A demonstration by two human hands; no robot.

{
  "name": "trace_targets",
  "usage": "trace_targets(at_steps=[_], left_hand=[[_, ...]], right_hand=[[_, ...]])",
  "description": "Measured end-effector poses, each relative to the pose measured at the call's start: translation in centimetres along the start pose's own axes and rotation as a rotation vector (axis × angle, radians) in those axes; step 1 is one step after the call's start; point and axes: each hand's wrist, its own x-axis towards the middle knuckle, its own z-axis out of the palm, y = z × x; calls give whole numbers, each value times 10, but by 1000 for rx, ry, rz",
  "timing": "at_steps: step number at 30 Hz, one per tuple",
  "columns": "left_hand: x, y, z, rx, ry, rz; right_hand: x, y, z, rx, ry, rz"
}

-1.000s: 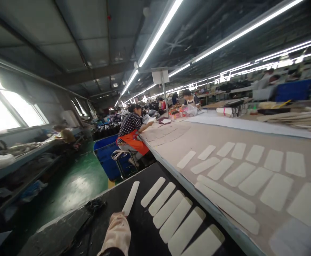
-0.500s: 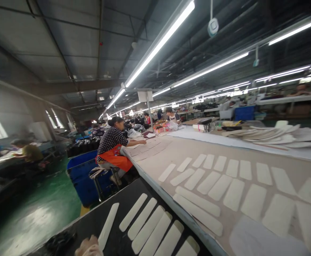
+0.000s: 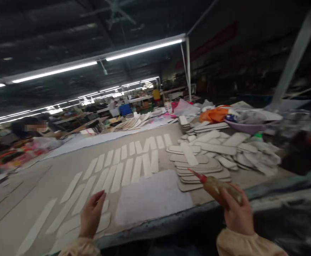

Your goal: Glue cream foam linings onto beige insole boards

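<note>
In my right hand (image 3: 238, 209) is a squeeze bottle (image 3: 215, 190) of brownish-yellow liquid, tilted with its thin red nozzle up and to the left. Its tip is in front of a stack of pale rounded panels (image 3: 198, 169). My left hand (image 3: 93, 211) hovers over the near left of the table, thumb and fingers drawn together, with nothing visible between them. Around and beyond it lie rows of off-white strips (image 3: 123, 170), spread on the beige tabletop. A white sheet (image 3: 152, 195) lies between my two hands.
A heap of loose pale strips (image 3: 224, 145) fills the right side of the table. Behind it are a purple basin (image 3: 244, 127) and orange cloth (image 3: 214, 113). Another person (image 3: 29, 127) is at the far left. The padded table edge (image 3: 145, 227) runs close in front of me.
The view has swung right, from the dark side table and seated co-worker to the strip-covered tabletop. Both my hands now show, and the bottle in my right hand has come into view.
</note>
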Motion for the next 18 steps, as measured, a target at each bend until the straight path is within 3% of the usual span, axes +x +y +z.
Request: trace_targets(at_steps=[4, 7, 9, 13, 18], left_hand=[[1, 122, 121, -47, -438, 459], [-3, 183, 194, 2, -550, 544], [-6, 215, 233, 40, -596, 585], [-23, 262, 291, 128, -684, 692], [-38, 292, 336, 277, -804, 790]], right_hand=[[13, 5, -13, 85, 102, 141], [14, 7, -12, 127, 134, 184], [14, 8, -13, 148, 139, 199], [16, 8, -15, 185, 144, 250], [19, 7, -14, 233, 163, 312]])
